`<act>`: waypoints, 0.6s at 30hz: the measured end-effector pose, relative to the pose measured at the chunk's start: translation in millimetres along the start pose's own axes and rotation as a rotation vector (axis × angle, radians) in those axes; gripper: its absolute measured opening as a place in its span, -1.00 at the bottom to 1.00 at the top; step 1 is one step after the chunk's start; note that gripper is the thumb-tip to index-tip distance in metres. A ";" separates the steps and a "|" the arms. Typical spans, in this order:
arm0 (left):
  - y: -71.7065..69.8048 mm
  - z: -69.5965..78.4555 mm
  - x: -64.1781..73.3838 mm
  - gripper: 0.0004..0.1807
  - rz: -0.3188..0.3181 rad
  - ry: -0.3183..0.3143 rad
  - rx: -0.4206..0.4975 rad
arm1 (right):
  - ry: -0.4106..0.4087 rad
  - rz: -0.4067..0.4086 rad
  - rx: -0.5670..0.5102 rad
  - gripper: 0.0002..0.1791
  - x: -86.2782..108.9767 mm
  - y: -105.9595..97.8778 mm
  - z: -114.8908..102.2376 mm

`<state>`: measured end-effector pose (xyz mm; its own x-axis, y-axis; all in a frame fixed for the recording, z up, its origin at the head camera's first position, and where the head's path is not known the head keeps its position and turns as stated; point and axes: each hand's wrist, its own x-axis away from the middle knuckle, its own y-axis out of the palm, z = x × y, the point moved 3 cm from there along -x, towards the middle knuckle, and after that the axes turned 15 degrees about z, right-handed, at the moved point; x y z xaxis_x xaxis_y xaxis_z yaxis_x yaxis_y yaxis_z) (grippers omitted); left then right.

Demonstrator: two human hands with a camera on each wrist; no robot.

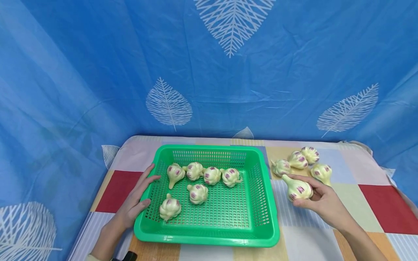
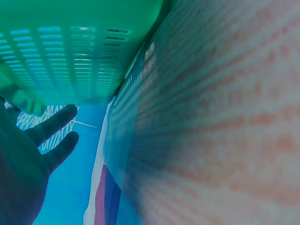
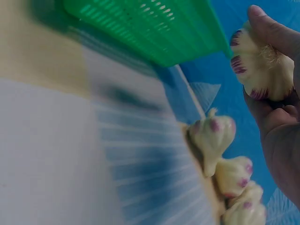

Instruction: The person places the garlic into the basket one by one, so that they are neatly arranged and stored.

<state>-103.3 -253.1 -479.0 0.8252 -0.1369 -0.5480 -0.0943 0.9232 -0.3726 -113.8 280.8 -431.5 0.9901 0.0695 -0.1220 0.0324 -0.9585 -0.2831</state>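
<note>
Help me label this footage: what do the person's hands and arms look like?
The left hand and right hand are ungloved, with no rings visible. The visible right forearm is bare; the left forearm has a pale sleeve edge, with an unidentifiable black object nearby.

Left grip spread, right grip curled

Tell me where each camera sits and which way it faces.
Head: on the head, facing forward and down at the basket; left hand and right hand show.
Left wrist: on that wrist, facing along the basket towards the curtain; left hand shows.
Right wrist: on that wrist, facing the held garlic; right hand shows.
Head and right wrist share the held garlic.
</note>
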 end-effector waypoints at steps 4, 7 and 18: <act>-0.2 -0.4 -0.1 -0.33 -0.002 -0.005 -0.001 | -0.034 -0.067 -0.076 -0.27 -3.9 3.4 -19.2; -0.4 -0.5 -0.1 -0.32 -0.001 -0.002 0.001 | -0.032 -0.122 -0.096 -0.27 -6.9 10.3 -33.5; 0.0 -0.5 -0.2 -0.34 -0.001 0.010 0.015 | -0.068 -0.290 -0.035 -0.25 -21.6 48.7 -64.5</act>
<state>-103.7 -253.3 -479.3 0.8198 -0.1409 -0.5551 -0.0853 0.9284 -0.3617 -124.8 214.8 -381.3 0.9273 0.3593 -0.1048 0.3185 -0.9047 -0.2830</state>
